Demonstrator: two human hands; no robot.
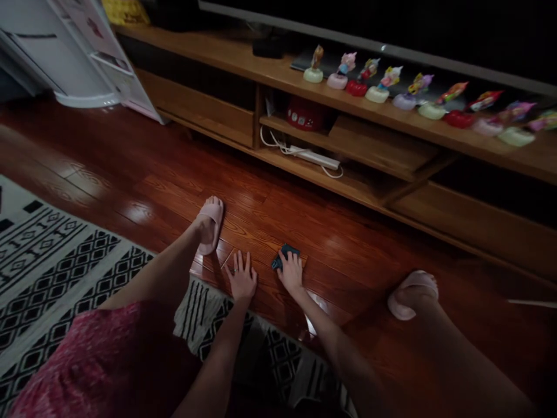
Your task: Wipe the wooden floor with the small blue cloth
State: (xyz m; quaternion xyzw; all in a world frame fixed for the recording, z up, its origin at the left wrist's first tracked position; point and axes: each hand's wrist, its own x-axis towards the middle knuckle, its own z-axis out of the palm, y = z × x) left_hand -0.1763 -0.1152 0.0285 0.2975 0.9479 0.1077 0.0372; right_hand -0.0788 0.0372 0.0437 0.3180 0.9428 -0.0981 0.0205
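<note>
Between my feet, my right hand (290, 273) presses a dark teal cloth (289, 251) against the reddish wooden floor (343, 255). The cloth is bunched, and part of it lies hidden under my fingers. To the left of it, my left hand (242, 280) rests palm down on the floor with its fingers spread, holding nothing. A ring shows on one of its fingers.
A long wooden TV cabinet (217, 130) runs across the front, with several small figurines (378, 93) on top and a white power strip (314, 157) on a lower shelf. A black-and-white patterned rug (56, 278) lies at left. Pink slippers (210, 227) flank my hands.
</note>
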